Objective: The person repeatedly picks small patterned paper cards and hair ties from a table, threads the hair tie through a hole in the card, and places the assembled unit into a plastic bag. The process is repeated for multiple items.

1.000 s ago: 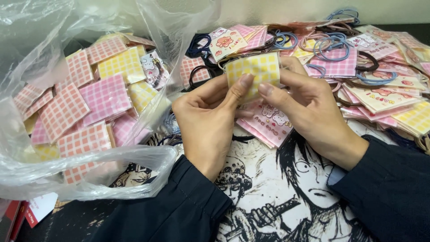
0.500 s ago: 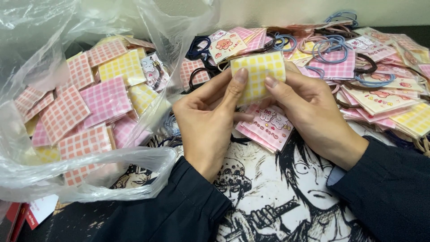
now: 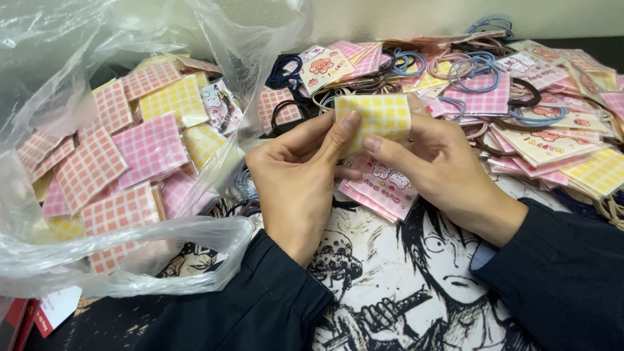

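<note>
Left hand [image 3: 300, 170]: fingers curled, thumb tip pressed on the front lower-left edge of the yellow checked card [image 3: 376, 116]; pinching it.
Right hand [image 3: 437, 164]: thumb tip on the front lower-right edge, remaining fingers wrapped behind the card; pinching it likewise.
Grip opening: narrow on both hands; thumbs lie close to each other and are pressed to the card face, with no gap visible.
Card position: held upright above the table, between the two hands, raised in front of the heap of cards and hair ties [image 3: 520, 97].
Card condition: face appears slightly bowed toward the camera; whether a hair tie is mounted on it cannot be determined.
Directly below the hands: a small stack of pink printed cards [image 3: 382, 188], lying on a black-and-white cartoon-print mat [image 3: 403, 286].
Left of the hands: an open clear plastic bag [image 3: 117, 260] holding pink, salmon and yellow checked cards [image 3: 149, 146], well apart from the held card.
Behind and right: loose hair ties [image 3: 478, 68] in blue, black and brown, mixed with further cards.
Risk 1: creasing of the card, likely if thumb pressure increases on the already bowed face.
Risk 2: card slipping from the pinch, since only its lower edge is gripped.
Risk 3: the pink stack being displaced by a wrist, as it lies just beneath both hands.
</note>
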